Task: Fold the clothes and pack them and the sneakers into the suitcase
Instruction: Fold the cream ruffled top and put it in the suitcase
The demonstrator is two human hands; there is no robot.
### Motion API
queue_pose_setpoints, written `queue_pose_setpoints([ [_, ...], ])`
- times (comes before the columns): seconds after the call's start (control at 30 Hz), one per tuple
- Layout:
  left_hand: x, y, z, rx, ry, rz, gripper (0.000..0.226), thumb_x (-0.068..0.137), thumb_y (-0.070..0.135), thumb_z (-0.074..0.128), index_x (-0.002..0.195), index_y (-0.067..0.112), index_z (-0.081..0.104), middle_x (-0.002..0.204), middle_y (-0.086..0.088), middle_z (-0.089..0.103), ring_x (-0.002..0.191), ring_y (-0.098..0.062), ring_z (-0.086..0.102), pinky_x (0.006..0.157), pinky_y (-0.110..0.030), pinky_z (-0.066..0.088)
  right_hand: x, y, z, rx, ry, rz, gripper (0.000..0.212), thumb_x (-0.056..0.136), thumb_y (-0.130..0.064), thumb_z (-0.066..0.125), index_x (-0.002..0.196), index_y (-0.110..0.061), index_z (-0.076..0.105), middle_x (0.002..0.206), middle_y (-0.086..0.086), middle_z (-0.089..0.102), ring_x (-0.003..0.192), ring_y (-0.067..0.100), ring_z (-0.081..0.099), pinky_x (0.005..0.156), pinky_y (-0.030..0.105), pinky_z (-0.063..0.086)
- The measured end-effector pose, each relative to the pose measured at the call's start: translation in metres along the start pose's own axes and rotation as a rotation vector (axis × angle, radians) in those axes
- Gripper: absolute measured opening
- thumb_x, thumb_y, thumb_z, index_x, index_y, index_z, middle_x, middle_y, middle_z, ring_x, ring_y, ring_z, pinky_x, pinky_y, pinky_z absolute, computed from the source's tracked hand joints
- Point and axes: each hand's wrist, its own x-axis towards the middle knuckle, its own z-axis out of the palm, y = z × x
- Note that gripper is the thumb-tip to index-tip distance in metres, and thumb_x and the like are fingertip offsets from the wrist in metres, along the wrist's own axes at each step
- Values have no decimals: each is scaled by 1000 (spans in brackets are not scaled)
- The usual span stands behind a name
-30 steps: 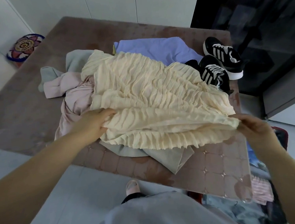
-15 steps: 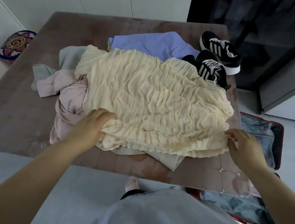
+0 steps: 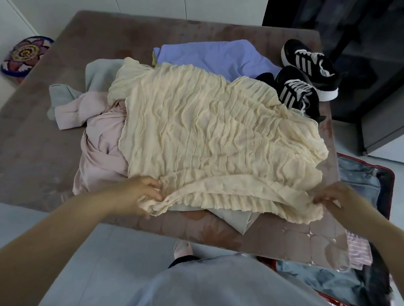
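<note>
Tabletop (image 3: pixel 38 146) half buried: cream crinkled garment (image 3: pixel 214 137) spread on top, hiding much of the pink garment (image 3: pixel 101 151), lilac garment (image 3: pixel 212 55) and a grey-green piece (image 3: pixel 98 74). Suitcase (image 3: pixel 389 181) open on the floor at right, mostly hidden by the tabletop edge and cut by the frame, with blue and striped cloth inside. Sneakers (image 3: pixel 310 67) at the far right corner, the nearer one partly covered; left hand (image 3: pixel 136 196) and right hand (image 3: pixel 332 195) fingers pinch the cream garment's near hem.

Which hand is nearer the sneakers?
Right. The right hand pinches the cream garment on the sneakers' side of the table; the left hand grips it on the opposite side.
</note>
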Motion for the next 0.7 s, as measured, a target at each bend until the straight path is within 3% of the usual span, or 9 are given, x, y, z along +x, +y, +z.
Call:
queue_pose_setpoints([
  [0.13,-13,7,-6,-588,386,0,28,63,61,72,86,52,60,91,14,64,81,-3,63,74,-18,49,-9,-21,24,47,356,-117,29,75,7,67,97,-12,66,102,8,58,97,34,55,85,41,43],
  [0.2,-13,4,-4,-705,594,-65,19,75,40,71,87,46,57,86,7,63,70,-21,66,61,-25,50,-7,-37,38,19,281,-151,43,74,-12,76,113,-16,59,114,2,54,109,31,49,92,42,39],
  [0.27,-11,-2,2,-590,695,-117,21,81,28,69,89,43,57,89,9,59,72,-21,63,68,-34,52,-3,-45,48,-47,139,-88,55,77,-28,75,126,-26,51,119,-9,47,118,24,40,99,42,35],
  [0.37,-7,-11,10,-269,536,-166,40,81,43,64,117,29,57,104,13,53,93,-11,56,84,-32,46,5,-37,52,-118,90,-267,41,72,0,75,109,-16,67,100,2,63,93,36,60,80,46,49],
  [0.47,2,-13,18,145,336,-209,49,83,41,64,129,30,49,122,9,53,114,-14,46,89,-26,35,8,-19,47,-153,19,-441,58,44,25,73,80,-21,73,87,-4,65,71,22,67,66,30,56],
  [0.53,4,-10,17,210,262,-214,49,82,38,64,127,28,48,119,9,56,111,-14,49,88,-26,37,4,-12,42,-154,-91,-447,66,44,19,77,81,-35,68,92,-20,59,75,8,65,67,14,49],
  [0.6,3,-8,7,117,141,-206,52,74,49,63,120,26,51,106,9,60,97,-13,56,82,-28,44,-1,-17,32,-117,-228,-364,37,67,-16,81,90,-41,66,98,-32,52,88,2,62,79,7,42],
  [0.63,1,-5,-3,19,66,-207,53,72,51,63,117,27,53,100,10,60,92,-11,58,79,-29,47,0,-22,26,-81,-283,-325,22,76,-35,75,93,-44,63,102,-34,51,92,-3,60,84,5,40],
  [0.7,0,1,-30,-176,-22,-210,41,77,38,69,115,30,56,93,16,59,84,-3,57,74,-22,46,9,-40,9,17,-355,-198,16,83,-37,65,94,-45,57,103,-24,59,92,-5,58,86,12,45],
])
